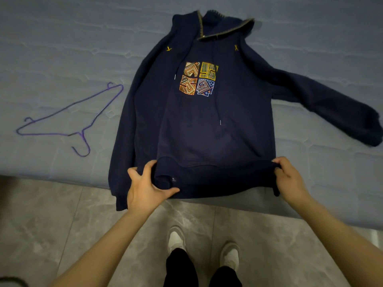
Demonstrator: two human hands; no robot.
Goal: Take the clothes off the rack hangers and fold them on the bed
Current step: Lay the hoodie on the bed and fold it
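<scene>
A navy hoodie (207,129) with four embroidered squares on its chest lies face up on the grey bed (62,48), hood at the far end. Its right sleeve stretches out to the right; the left sleeve lies along the body and hangs over the bed's edge. My left hand (145,189) grips the hem at the lower left corner. My right hand (290,179) grips the hem at the lower right corner. The hem is bunched up between both hands.
A purple wire hanger (68,119) lies bare on the bed, left of the hoodie. The bed's near edge runs just below my hands. Beneath it are grey floor tiles (83,224) and my two feet in white shoes (203,245).
</scene>
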